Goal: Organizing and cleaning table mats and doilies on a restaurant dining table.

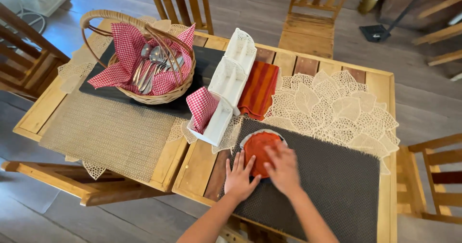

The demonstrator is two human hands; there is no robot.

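An orange round cloth (pixel 258 148) is being pressed flat onto a small white plate (pixel 246 138), which sits at the near-left corner of a dark woven placemat (pixel 332 185) on the wooden desk (pixel 385 86). The left hand (pixel 239 174) is laid at the cloth's near edge with its fingers (pixel 240 160) spread and flat; nothing is gripped by it. The right hand (pixel 284 168) is rested palm-down over the cloth's right side, fingers extended and loosely together, and likewise nothing is clasped.

Judged from how things lie, the placemat is already spread and the plate and cloth are already set on it, so this part appears nearly finished, with only smoothing left. No cutlery is laid at this place yet: the spoons (pixel 153 66) are seen gathered in a wicker basket (pixel 159 96) lined with red checked cloth at the far left. A red checked napkin (pixel 202 107) is stood in a white holder (pixel 222 115), and a folded orange striped cloth (pixel 259 89) lies beside it. A tan woven mat (pixel 108 130) and a cream leaf-pattern mat (pixel 332 110) are left bare.
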